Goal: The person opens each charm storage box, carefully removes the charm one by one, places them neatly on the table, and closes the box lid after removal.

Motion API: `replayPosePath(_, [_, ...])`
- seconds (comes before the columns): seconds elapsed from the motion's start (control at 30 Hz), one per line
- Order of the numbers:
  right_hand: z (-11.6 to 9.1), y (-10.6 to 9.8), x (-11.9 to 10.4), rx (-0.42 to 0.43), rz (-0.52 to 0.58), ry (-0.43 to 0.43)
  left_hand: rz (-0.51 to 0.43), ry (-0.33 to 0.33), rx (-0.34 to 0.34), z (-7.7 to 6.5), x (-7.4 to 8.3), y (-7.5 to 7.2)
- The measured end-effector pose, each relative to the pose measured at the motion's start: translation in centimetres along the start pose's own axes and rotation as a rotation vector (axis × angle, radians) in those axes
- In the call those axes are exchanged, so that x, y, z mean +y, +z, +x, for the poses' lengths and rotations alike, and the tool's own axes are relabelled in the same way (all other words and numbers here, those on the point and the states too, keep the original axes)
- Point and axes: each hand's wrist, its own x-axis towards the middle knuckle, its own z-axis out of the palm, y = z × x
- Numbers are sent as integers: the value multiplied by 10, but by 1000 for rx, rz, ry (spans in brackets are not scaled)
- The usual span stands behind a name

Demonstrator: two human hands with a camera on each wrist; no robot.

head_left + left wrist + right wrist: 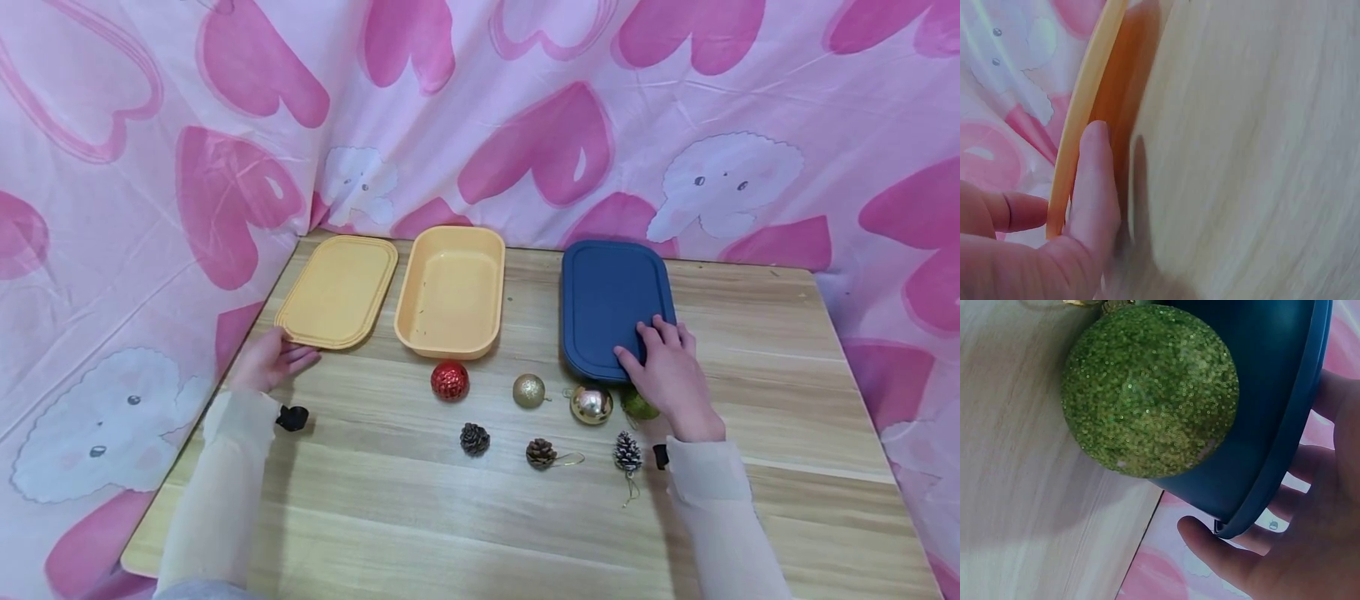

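My left hand [272,360] is at the near corner of a flat yellow lid [337,292]. In the left wrist view, the lid's edge [1079,125] runs between thumb and finger, with one finger along its underside. My right hand [670,375] rests spread over the near right corner of a dark blue lidded box [615,304]. The right wrist view has its fingers along the rim and the thumb [1213,547] beside the corner. A glittery green ball ornament [1150,390] lies against the box's near side, partly hidden by this hand in the head view.
Between the lids stands an uncovered yellow box [457,292]. In front lie a red ball [450,381], a glittery gold ball [528,390], a shiny gold ball [592,404] and pine cones [475,439], one frosted [627,452]. Patterned pink cloth [525,125] hangs behind the wooden table [420,517].
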Motion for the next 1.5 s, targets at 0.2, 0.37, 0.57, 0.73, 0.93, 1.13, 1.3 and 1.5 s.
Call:
replayPosePath(0.2, [-1, 1, 1, 3, 9, 10, -73, -11, 11, -3, -4, 2])
replayPosePath(0.37, [-1, 2, 2, 0, 9, 12, -167, -39, -58, -3, -7, 4])
replayPosePath(0.57, [-1, 3, 2, 2, 10, 9, -327, -39, -122, -2, -12, 8])
replayPosePath(0.73, [-1, 3, 1, 6, 11, 2, -405, -20, -167, -1, -16, 11])
replayPosePath(0.93, [-1, 4, 0, 15, 13, -4, -434, -2, -140, -4, -21, 16])
replayPosePath(1.13, [-1, 3, 1, 12, 17, -2, -373, 22, -100, -6, -24, 21])
replayPosePath(1.3, [-1, 3, 1, 7, 16, 0, -341, 50, -70, -7, -25, 23])
replayPosePath(1.5, [-1, 2, 1, 4, 17, -1, -257, 138, -81, -9, -27, 26])
